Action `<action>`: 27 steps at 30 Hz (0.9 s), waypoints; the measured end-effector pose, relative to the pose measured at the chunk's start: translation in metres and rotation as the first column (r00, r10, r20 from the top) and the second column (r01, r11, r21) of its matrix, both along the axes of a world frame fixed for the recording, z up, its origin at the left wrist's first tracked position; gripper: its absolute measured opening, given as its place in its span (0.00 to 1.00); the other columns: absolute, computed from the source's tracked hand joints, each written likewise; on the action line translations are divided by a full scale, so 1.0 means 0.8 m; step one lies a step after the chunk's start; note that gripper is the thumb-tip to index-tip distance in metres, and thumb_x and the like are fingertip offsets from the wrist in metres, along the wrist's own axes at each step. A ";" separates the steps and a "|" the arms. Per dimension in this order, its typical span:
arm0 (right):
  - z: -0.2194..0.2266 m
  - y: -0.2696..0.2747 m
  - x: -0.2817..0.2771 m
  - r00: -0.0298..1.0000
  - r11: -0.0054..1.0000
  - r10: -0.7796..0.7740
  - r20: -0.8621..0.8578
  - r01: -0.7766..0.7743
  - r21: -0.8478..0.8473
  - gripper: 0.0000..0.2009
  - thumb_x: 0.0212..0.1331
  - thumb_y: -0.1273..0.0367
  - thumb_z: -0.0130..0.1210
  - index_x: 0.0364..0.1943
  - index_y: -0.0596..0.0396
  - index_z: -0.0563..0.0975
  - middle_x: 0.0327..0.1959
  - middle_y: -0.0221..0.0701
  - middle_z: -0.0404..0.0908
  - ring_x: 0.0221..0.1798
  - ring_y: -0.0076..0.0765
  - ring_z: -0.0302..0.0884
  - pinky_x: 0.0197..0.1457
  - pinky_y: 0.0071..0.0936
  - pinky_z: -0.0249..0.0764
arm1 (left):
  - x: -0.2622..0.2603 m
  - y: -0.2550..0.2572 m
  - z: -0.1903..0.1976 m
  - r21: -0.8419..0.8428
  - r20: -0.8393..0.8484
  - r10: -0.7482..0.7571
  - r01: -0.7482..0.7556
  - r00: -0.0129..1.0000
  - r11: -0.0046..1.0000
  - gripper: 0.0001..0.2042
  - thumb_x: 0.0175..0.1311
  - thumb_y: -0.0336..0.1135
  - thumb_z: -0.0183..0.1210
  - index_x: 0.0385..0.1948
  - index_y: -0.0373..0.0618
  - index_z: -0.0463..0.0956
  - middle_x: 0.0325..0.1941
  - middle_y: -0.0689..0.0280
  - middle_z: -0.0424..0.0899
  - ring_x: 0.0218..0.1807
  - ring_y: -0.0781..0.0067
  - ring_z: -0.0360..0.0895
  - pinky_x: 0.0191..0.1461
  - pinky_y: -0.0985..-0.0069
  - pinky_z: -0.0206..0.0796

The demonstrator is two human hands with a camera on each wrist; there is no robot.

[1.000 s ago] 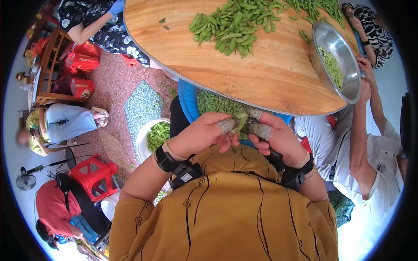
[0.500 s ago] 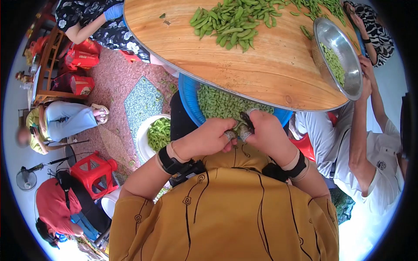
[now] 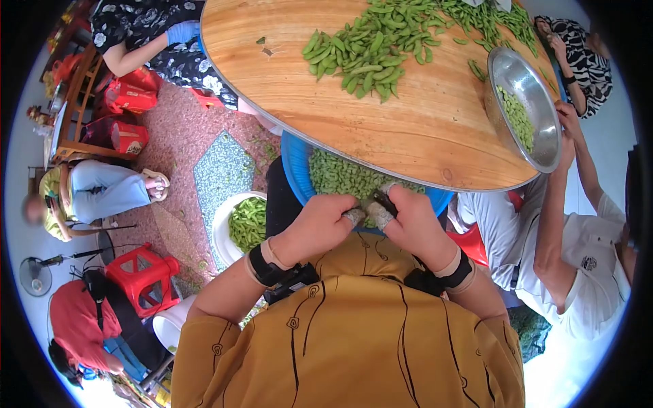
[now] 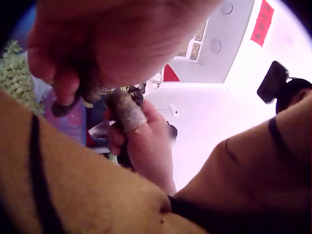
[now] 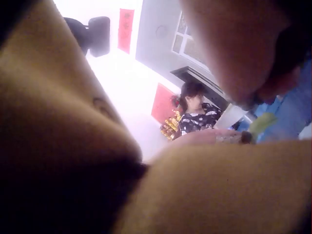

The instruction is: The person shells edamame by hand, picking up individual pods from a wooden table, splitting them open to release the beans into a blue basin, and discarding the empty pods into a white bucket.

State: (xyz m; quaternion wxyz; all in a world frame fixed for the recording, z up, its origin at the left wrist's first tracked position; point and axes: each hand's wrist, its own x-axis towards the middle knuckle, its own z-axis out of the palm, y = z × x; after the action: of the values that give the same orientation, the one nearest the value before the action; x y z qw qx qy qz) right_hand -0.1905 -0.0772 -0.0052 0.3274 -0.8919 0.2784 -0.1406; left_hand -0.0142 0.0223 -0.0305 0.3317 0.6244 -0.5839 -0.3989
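Note:
My left hand (image 3: 316,228) and right hand (image 3: 416,221) meet fingertip to fingertip above the near side of a blue basket (image 3: 294,166) of shelled green beans (image 3: 343,173). Grey wrapping covers several fingertips, darkened at the ends. Between them they pinch a green soybean pod (image 5: 264,123), mostly hidden by the fingers in the head view. The left hand's wrapped fingertip (image 5: 236,138) sits at the pod's end in the right wrist view. Opposite it, the right hand's wrapped thumb (image 4: 130,113) shows in the left wrist view.
A round wooden table (image 3: 272,88) overhangs the basket, bearing a heap of pods (image 3: 367,58) and a steel bowl (image 3: 500,102) of beans. A white bucket (image 3: 221,228) of pods or husks stands left. People sit around; a red stool (image 3: 143,268) is further left.
One second ago the hands were slightly apart, with a green pod visible at the left fingertips. They have since come together and turned knuckles up. The head view has shifted slightly.

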 end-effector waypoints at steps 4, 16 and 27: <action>0.022 -0.006 -0.001 0.994 0.545 -0.107 -0.004 0.062 0.836 0.10 0.56 0.68 0.58 0.32 0.57 0.69 0.20 0.28 0.73 0.17 0.27 0.70 0.21 0.23 0.67 | 0.003 -0.003 0.034 0.068 -0.416 -0.121 0.163 0.902 0.984 0.06 0.63 0.29 0.50 0.33 0.41 0.76 0.21 0.73 0.74 0.25 0.85 0.69 0.28 0.82 0.61; 0.009 -0.010 -0.007 0.987 0.999 -0.007 -0.164 0.012 0.029 0.12 0.51 0.68 0.59 0.31 0.61 0.69 0.19 0.43 0.74 0.24 0.51 0.75 0.27 0.39 0.71 | 0.023 0.001 0.026 0.277 -0.447 -0.018 0.158 0.894 0.948 0.05 0.64 0.32 0.51 0.32 0.43 0.74 0.21 0.72 0.73 0.22 0.79 0.68 0.27 0.81 0.60; 0.076 -0.112 0.090 0.996 0.939 -0.067 0.063 0.084 -0.335 0.09 0.52 0.66 0.56 0.29 0.58 0.72 0.24 0.47 0.74 0.30 0.57 0.74 0.34 0.47 0.70 | 0.104 0.102 -0.023 0.162 0.679 0.072 -0.245 0.731 0.956 0.07 0.51 0.33 0.58 0.28 0.40 0.74 0.26 0.52 0.78 0.32 0.48 0.77 0.36 0.58 0.70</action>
State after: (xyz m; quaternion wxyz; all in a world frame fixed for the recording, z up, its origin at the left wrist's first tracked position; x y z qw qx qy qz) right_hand -0.1184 -0.1664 0.0559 0.1713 -0.9196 0.2760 -0.2211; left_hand 0.0687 0.1037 -0.0492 0.0563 0.8086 -0.5548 -0.1876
